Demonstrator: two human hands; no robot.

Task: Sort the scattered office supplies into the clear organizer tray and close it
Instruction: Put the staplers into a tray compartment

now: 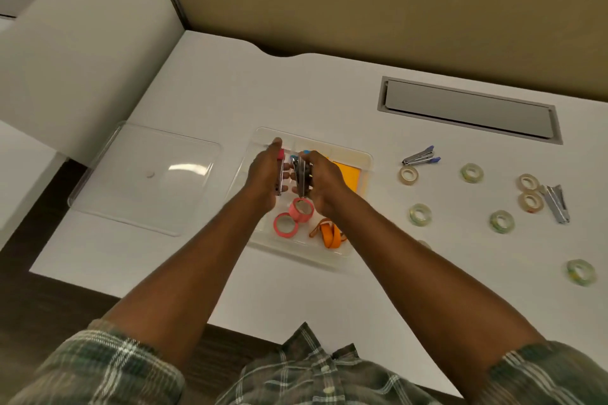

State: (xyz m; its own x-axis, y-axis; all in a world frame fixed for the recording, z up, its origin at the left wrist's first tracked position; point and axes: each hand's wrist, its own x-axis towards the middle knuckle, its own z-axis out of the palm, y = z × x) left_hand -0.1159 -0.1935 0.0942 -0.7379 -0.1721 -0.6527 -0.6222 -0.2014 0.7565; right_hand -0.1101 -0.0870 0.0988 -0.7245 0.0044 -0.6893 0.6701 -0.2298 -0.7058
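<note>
Sleeves of plaid flannel frame the nearest edge of what we see, both forearms reaching out over the white counter toward the clear organizer tray. Above its left compartments our left hand is clamped on a pink-tipped staple remover, and our right hand grips a blue-tipped staple remover; the two hands sit close together, each tool held upright and seemingly about to go down into the tray. Already inside, nearer us, lie two pink tape rolls, touching one another, and beside them orange bands; an orange pad fills a farther compartment. We judge the sorting only partly done: out to the right, well apart from the tray, several clear tape rolls are scattered, along with a blue-tipped loose staple remover and silver staple removers at the far right. The lid rests flat on the counter to the tray's left, so closing has not yet begun. Farther back, a grey cable hatch is set into the counter below the tan partition.
</note>
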